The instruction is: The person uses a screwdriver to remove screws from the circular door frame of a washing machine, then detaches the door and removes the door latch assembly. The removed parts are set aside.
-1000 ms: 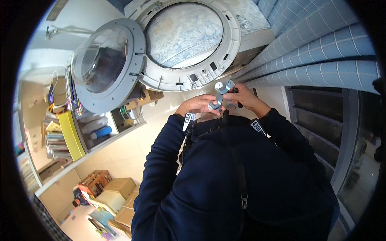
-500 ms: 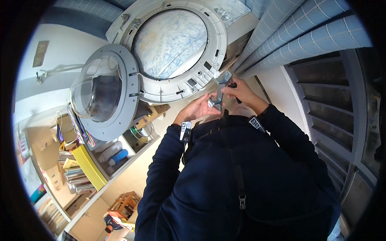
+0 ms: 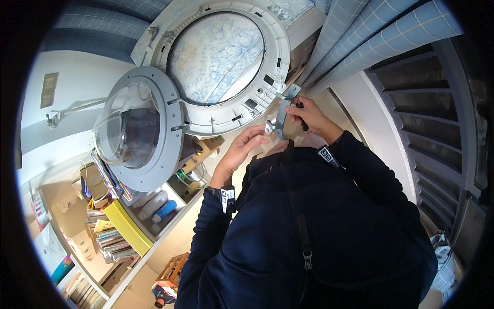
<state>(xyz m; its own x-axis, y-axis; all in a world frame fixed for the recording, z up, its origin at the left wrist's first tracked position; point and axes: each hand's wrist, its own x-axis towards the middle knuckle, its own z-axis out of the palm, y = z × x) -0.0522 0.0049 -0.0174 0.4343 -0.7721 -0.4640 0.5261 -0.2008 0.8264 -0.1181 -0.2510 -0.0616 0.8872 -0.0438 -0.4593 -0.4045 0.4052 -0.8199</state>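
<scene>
My right hand [image 3: 318,119] is closed round a grey metal door hinge [image 3: 282,114] and also keeps a black-handled tool [image 3: 302,119], perhaps a screwdriver, against its palm. The hinge is a curved bracket with a plate at each end and a white piece at its lower end. Fingers apart, my left hand [image 3: 241,149] is close beside that lower end; whether the fingertips touch it I cannot tell. Just beyond my hands is a white ring-shaped door frame [image 3: 193,121]. Against its left side leans a grey ring with a clear bowl-shaped glass [image 3: 128,126].
Blue checked curtains [image 3: 383,44] hang at the right, by a dark louvred window [image 3: 419,98]. At the left, a shelf unit holds a yellow box file [image 3: 128,227], books and a blue bottle [image 3: 164,211]. An orange-brown crate [image 3: 174,270] stands lower down.
My left hand has drawn back from the hinge's lower end, its fingers opening. The hinge has turned slightly in my right hand. The whole view has shifted a little.
</scene>
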